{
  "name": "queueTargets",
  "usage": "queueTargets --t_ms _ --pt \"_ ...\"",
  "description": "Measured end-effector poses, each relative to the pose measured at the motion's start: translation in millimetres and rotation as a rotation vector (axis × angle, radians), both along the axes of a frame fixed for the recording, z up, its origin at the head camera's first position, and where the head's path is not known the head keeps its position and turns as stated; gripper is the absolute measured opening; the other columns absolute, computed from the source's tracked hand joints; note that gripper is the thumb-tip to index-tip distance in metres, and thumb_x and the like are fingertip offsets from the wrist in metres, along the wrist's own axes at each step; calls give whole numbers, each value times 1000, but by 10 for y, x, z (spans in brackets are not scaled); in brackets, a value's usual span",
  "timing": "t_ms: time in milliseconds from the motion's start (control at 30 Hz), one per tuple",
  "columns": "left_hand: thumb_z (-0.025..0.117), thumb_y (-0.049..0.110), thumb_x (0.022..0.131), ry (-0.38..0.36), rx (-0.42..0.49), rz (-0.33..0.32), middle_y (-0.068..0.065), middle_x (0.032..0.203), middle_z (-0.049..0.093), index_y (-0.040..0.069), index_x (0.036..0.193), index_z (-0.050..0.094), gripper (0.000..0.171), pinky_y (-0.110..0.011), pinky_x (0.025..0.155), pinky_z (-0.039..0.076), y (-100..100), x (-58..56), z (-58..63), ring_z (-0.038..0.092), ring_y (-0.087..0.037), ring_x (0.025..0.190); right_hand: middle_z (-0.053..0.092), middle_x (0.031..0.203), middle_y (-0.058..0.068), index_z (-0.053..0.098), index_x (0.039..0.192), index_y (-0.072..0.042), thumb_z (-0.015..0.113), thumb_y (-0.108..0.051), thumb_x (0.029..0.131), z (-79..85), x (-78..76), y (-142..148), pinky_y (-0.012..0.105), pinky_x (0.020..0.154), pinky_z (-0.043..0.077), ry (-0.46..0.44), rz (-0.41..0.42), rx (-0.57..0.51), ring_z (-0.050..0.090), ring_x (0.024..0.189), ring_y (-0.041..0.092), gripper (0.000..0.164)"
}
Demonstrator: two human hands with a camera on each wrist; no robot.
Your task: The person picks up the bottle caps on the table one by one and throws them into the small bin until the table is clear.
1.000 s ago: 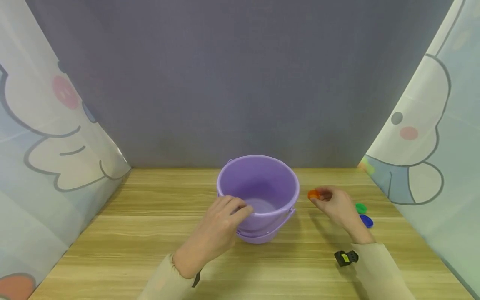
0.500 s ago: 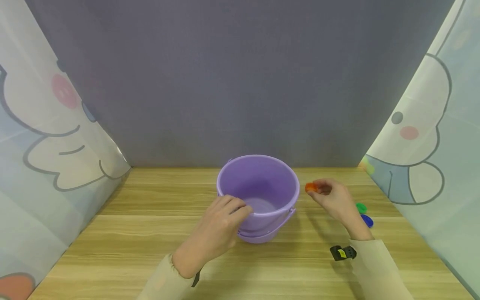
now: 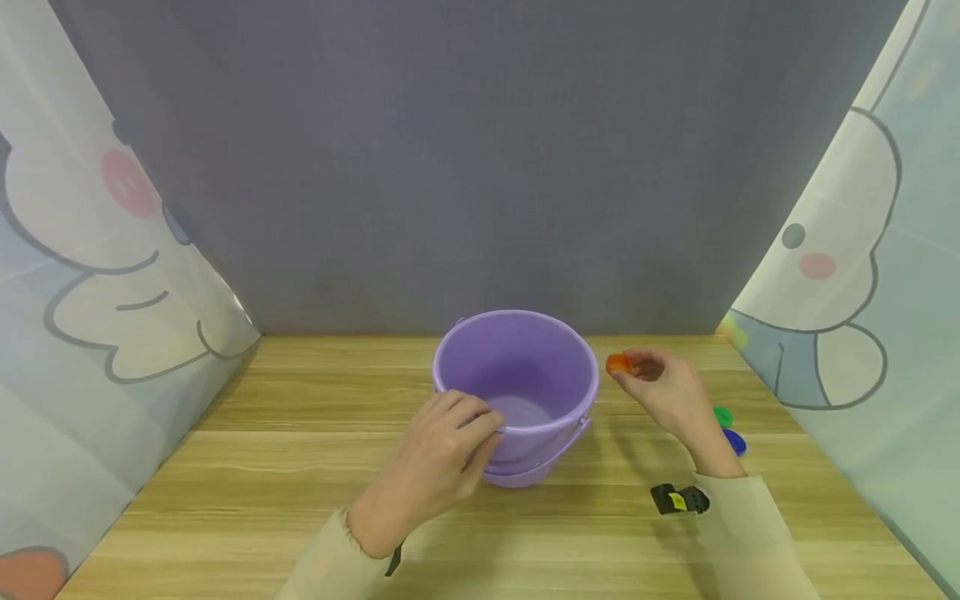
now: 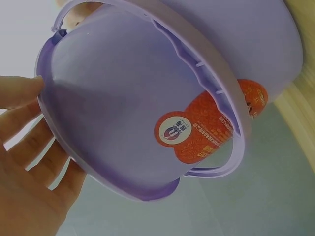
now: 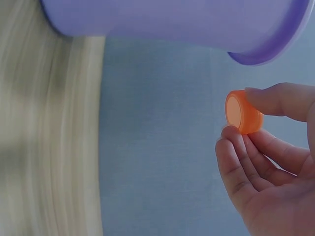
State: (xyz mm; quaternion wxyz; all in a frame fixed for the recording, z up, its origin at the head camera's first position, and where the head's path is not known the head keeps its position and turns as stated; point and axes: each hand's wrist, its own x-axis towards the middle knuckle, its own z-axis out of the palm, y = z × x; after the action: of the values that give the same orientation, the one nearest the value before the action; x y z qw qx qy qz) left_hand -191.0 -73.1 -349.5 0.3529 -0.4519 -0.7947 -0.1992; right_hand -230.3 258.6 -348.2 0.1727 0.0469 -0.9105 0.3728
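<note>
A purple bucket stands upright on the wooden table, its handle hanging down at the near side. My left hand holds the bucket's near-left rim, fingers hooked over the edge; in the left wrist view the thumb lies at the rim. To the right of the bucket, my right hand pinches a small round orange bottle cap between thumb and fingertips. The cap is in the air, just outside the bucket's right rim and apart from it. The visible part of the bucket's inside shows bare purple plastic.
On the table right of my right wrist lie a green round piece and a blue round piece, the blue partly hidden. A grey panel stands behind, with printed cloth walls on both sides.
My right hand has moved up and left with the orange bottle cap, closer to the bucket. The left hand stays at the rim, its thumb shifted slightly. The bucket has not moved.
</note>
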Motion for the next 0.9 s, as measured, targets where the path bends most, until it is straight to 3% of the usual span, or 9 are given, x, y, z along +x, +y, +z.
queueTargets --t_ms 667,900 --pt "73 14 90 17 26 28 0 95 68 11 98 73 8 -33 84 52 40 31 8 61 -20 92 69 108 17 67 121 2 77 -27 91 163 110 -131 14 76 50 68 -8 -67 69 97 33 44" --pt "72 15 91 18 25 43 0 95 68 11 97 73 8 -34 83 53 46 37 5 61 -20 92 69 108 14 68 120 1 78 -26 90 207 149 -176 12 76 49 115 2 -75 67 96 27 41"
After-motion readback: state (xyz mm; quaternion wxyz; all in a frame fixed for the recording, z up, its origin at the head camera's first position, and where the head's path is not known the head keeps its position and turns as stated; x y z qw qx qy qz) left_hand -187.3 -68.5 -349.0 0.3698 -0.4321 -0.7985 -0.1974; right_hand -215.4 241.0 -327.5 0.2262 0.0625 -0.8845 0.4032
